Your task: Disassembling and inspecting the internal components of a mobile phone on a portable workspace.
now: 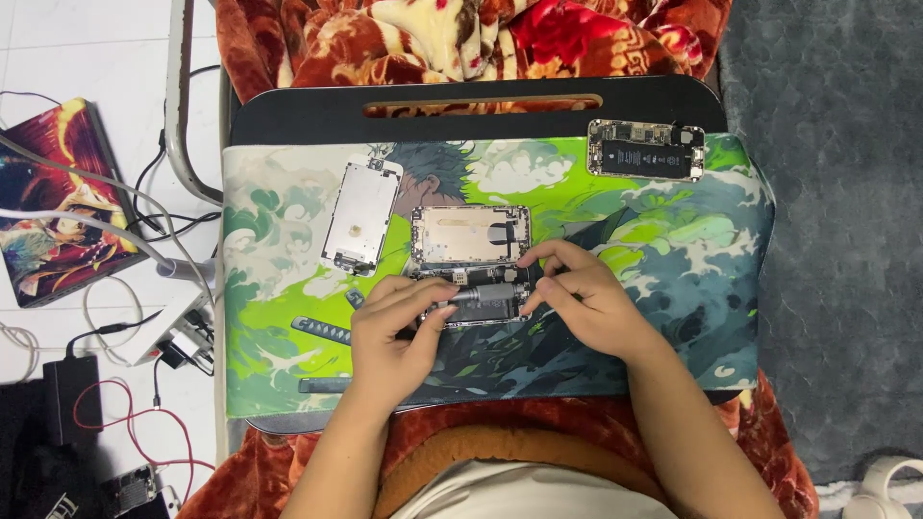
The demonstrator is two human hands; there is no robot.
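At the far left, on the white tiled floor, lies a colourful illustrated book (pixel 53 207), with a tangle of white and black cables (pixel 125 250) running past it. Below that sits a black power adapter (pixel 69 394) with a red wire (pixel 144 428) looping near it.

The person sits with a black lap tray (pixel 461 101) across their legs, and a bright green illustrated mat (pixel 673 288) covers most of the tray. On the mat's left part a white phone screen panel (pixel 361 213) lies face down, slightly tilted, just beside the opened phone. Lower on the mat's left, a dark slim tool (pixel 322 332) lies flat, apart from the hands.

Near the middle lies the opened phone housing (pixel 469 235), its metal inside facing up. Its lower end is partly hidden under the hands. The left hand (pixel 389 336) has its fingers curled around a grey screwdriver handle (pixel 481 294), which lies across the lower end of the housing. The right hand (pixel 586 298) meets it from the other side, fingers bent and pinching the far end of the same handle, with the fingertips resting on the housing's lower edge. I cannot make out the tip of the tool.

Further right, at the mat's top edge, a second phone body (pixel 646 149) lies open with its black battery showing, well apart from the hands. A red floral blanket (pixel 461 34) is bunched beyond the tray, and a grey carpet (pixel 836 240) spreads off to the right.
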